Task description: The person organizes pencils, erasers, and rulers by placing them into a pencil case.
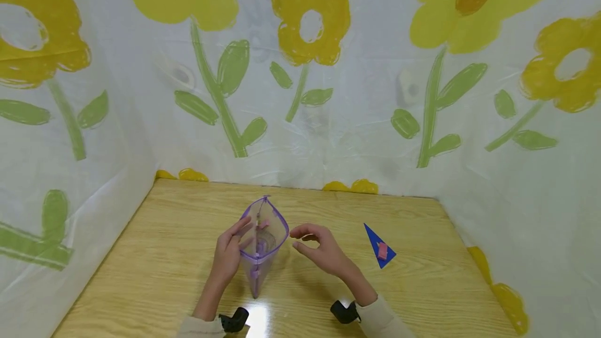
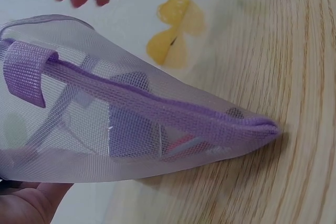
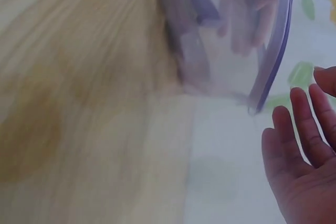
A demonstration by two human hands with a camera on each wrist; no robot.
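A see-through mesh zipper pouch [image 1: 263, 270] with purple trim stands upright on the table, its mouth spread wide. My left hand [image 1: 228, 254] grips the pouch by its left side near the rim, and some fingers show through the mesh in the right wrist view. Inside the pouch lie a blue-purple block [image 2: 128, 121], a small pink piece [image 1: 265, 223] and a round, ring-like thing [image 1: 266, 241], blurred by the mesh. My right hand [image 1: 324, 249] hovers just right of the pouch mouth, fingers loosely bent and holding nothing.
A blue triangle [image 1: 374, 241] lies on the wooden table [image 1: 422, 286] to the right of my right hand, with a small pink block [image 1: 382, 251] on top of it. White cloth walls [image 1: 357, 134] with yellow flowers stand around the back and sides.
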